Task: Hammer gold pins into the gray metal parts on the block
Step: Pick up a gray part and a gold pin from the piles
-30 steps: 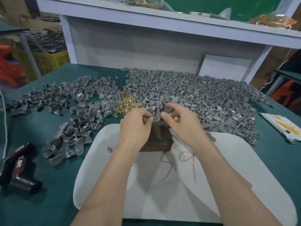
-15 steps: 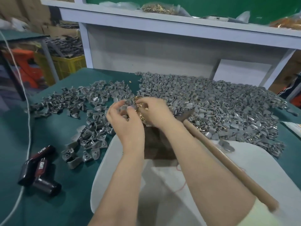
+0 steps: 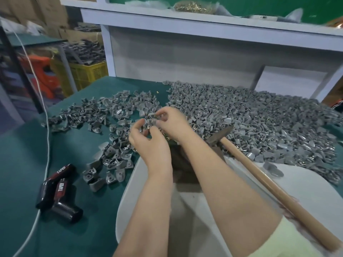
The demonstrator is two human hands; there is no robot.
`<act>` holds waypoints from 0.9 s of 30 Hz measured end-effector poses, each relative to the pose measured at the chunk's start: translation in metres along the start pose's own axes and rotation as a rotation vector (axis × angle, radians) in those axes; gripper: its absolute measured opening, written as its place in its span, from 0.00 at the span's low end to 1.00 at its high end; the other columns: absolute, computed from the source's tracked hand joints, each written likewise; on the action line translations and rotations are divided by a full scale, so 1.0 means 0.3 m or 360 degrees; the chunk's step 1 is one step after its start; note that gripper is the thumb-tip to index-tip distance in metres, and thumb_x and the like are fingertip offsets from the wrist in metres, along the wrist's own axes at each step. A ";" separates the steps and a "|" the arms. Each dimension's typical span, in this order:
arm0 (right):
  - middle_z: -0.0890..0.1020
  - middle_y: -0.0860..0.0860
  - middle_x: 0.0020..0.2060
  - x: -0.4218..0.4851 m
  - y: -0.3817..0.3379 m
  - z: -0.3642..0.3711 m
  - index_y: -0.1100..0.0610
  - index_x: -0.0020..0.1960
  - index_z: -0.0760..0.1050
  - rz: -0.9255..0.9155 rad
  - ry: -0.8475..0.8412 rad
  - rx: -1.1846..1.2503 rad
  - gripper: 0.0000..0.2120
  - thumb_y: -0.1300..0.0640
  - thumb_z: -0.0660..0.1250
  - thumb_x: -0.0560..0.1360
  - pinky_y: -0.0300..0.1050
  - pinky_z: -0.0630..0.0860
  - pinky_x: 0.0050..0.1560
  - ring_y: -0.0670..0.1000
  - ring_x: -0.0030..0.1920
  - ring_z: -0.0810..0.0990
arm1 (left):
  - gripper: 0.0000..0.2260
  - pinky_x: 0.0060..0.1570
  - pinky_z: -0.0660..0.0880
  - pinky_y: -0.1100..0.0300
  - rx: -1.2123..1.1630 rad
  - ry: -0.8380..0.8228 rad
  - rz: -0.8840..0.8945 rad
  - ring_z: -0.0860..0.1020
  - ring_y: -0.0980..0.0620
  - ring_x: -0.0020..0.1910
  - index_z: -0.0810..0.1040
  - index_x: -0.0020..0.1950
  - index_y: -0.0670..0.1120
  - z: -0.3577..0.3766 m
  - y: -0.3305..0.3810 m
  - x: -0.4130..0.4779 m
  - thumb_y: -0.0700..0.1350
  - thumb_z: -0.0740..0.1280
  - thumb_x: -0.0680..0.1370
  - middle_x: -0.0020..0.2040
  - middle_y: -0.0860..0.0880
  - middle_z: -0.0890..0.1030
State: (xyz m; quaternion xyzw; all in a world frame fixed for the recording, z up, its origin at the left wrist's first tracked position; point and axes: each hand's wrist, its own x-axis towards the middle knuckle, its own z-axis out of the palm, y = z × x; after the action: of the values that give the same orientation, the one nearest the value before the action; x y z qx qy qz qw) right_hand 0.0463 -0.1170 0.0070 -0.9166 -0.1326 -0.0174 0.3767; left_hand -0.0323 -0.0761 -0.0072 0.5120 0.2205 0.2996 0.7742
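Pairing a pin with a part looks to be the step in hand, done just above the far edge of the brown block, which stands on a white board on the green worktop. The right hand has its fingers curled and pinches a small gray part at the fingertips. The left hand is curled close beside it, thumb toward forefinger, but blur hides whether it has a pin — I cannot tell. A few gold pins glint under the right wrist, most of them covered. The hammer lies unheld, its head by the block's right edge and its handle running back across the board. To do this well, I would start the pin straight in the part's hole by hand, then set the part flat and steady on the block, clear of the heap of gray parts. Only then would I reach for the hammer — a tilted pin will likely bend under the first tap.
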 end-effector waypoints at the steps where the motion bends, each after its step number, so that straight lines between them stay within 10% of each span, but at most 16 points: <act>1: 0.80 0.51 0.46 -0.020 -0.001 -0.037 0.58 0.57 0.77 0.0059 0.0008 0.0298 0.10 0.62 0.66 0.76 0.44 0.76 0.48 0.48 0.43 0.78 | 0.12 0.45 0.70 0.73 0.0003 -0.0048 0.0017 0.75 0.59 0.51 0.71 0.55 0.53 0.004 -0.002 -0.002 0.37 0.59 0.78 0.62 0.49 0.73; 4: 0.81 0.53 0.38 -0.105 0.002 -0.146 0.63 0.56 0.78 0.0055 -0.0055 0.0762 0.10 0.68 0.64 0.76 0.39 0.79 0.45 0.46 0.37 0.79 | 0.12 0.54 0.72 0.68 0.0039 -0.0208 0.0120 0.78 0.59 0.54 0.75 0.57 0.53 0.011 -0.004 -0.014 0.38 0.61 0.79 0.56 0.51 0.80; 10: 0.82 0.56 0.42 -0.207 -0.006 -0.252 0.62 0.59 0.75 0.0019 0.0044 0.0518 0.11 0.65 0.65 0.77 0.33 0.77 0.38 0.44 0.34 0.78 | 0.10 0.54 0.74 0.66 0.0262 -0.0627 0.0403 0.79 0.60 0.51 0.79 0.53 0.51 0.022 0.002 -0.038 0.38 0.64 0.78 0.50 0.53 0.82; 14: 0.82 0.54 0.41 -0.198 0.009 -0.249 0.60 0.56 0.73 0.0092 0.0201 0.0736 0.09 0.59 0.66 0.77 0.40 0.80 0.43 0.46 0.35 0.80 | 0.08 0.52 0.75 0.63 0.0170 -0.0448 0.0405 0.80 0.55 0.47 0.77 0.48 0.50 0.019 0.010 -0.031 0.37 0.66 0.77 0.47 0.50 0.82; 21: 0.82 0.53 0.51 -0.036 0.030 -0.034 0.58 0.52 0.80 0.0091 -0.0265 -0.0648 0.09 0.57 0.69 0.74 0.45 0.76 0.52 0.53 0.48 0.80 | 0.05 0.42 0.75 0.69 -0.0390 0.0122 0.0053 0.80 0.59 0.39 0.72 0.46 0.47 -0.011 0.017 0.028 0.39 0.63 0.80 0.41 0.51 0.80; 27: 0.79 0.57 0.53 0.049 0.002 0.076 0.59 0.54 0.76 0.0165 -0.0303 -0.0915 0.10 0.60 0.63 0.75 0.46 0.73 0.48 0.57 0.48 0.77 | 0.04 0.41 0.75 0.70 -0.0424 0.0152 0.0021 0.81 0.60 0.39 0.71 0.46 0.47 -0.006 0.015 0.019 0.40 0.61 0.81 0.41 0.49 0.82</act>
State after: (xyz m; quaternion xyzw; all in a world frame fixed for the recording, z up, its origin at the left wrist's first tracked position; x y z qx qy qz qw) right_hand 0.0591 -0.0982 -0.0078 -0.9887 -0.1100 0.0510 0.0882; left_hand -0.0303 -0.0698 -0.0040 0.3912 0.2120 0.3554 0.8220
